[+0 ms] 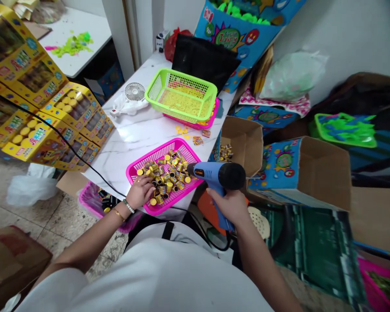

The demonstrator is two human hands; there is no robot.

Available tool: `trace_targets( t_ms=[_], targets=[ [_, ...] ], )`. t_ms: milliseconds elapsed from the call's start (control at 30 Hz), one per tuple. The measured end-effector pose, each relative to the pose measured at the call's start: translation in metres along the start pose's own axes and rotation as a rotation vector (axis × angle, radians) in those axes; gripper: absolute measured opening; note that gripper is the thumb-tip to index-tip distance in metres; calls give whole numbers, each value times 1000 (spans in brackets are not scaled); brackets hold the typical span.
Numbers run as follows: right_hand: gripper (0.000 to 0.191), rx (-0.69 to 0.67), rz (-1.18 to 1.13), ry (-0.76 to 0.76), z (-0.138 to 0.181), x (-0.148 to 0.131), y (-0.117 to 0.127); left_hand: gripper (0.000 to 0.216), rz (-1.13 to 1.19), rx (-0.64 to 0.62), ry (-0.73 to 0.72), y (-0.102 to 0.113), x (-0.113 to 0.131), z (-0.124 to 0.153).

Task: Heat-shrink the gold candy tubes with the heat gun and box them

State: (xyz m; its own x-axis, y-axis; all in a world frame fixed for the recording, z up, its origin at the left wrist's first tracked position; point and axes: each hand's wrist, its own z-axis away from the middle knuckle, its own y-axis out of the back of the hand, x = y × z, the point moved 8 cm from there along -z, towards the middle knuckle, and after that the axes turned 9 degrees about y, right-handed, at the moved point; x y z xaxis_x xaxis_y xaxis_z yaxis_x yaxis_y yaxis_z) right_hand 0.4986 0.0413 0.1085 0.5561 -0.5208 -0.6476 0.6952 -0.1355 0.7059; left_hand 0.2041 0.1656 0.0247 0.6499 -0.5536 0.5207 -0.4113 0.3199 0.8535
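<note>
My right hand (pixel 225 207) is wrapped round the handle of a blue heat gun (pixel 211 172), whose dark nozzle points left over the pink basket's right side. The pink basket (pixel 132 173) is filled with small yellow cylindrical containers (pixel 164 175), some lying on their sides with dark ends showing. My left hand (pixel 141 190) rests at the basket's left edge, its fingers stretched over the nearest containers and touching them. No container is visibly gripped in it. The gun's black cord (pixel 228 242) hangs below the handle.
A green basket (pixel 152 93) sits on another pink one farther back on the marbled table (pixel 130 125). A small fan (pixel 134 91) lies beside it. Yellow boxes (pixel 71 112) are stacked left, with a black cable across them. Open cartons (pixel 325 171) and a green crate (pixel 312 251) stand right.
</note>
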Motion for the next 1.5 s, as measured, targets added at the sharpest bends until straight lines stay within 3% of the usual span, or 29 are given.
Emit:
trace_targets(
  t_ms=[167,333,433,533,667,800,867,933,1033,1133,1300,1500],
  targets=[
    [32,-20,-70,-31,8,2,-6,30,25,66,135,-11,8,-50],
    [33,-17,-69,-59,17,7,-9,36,8,-157,265,-55,21,-128],
    [36,-23,-68,-69,21,10,-10,34,43,-174,305,-62,27,-159],
    [37,29,-26,-28,27,9,-1,29,150,-59,281,-46,26,-153],
    [36,68,-48,78,41,0,17,21,187,58,275,-27,-1,-96],
    [36,10,-93,31,47,4,22,21,157,60,322,-27,-25,-52],
    [39,108,-34,8,44,6,30,22,142,44,302,-32,-19,-60],
    [43,170,34,-39,39,7,33,25,121,6,263,-41,-3,-87],
    [44,116,-14,-112,36,6,25,28,16,-144,288,-65,16,-137],
    [44,61,-114,-117,38,-1,17,28,-121,-286,360,-88,20,-167],
    [42,15,-58,-100,37,6,7,30,-189,-294,329,-104,16,-171],
    [40,35,-50,120,22,9,12,32,-204,-264,319,-100,18,-162]
  ],
)
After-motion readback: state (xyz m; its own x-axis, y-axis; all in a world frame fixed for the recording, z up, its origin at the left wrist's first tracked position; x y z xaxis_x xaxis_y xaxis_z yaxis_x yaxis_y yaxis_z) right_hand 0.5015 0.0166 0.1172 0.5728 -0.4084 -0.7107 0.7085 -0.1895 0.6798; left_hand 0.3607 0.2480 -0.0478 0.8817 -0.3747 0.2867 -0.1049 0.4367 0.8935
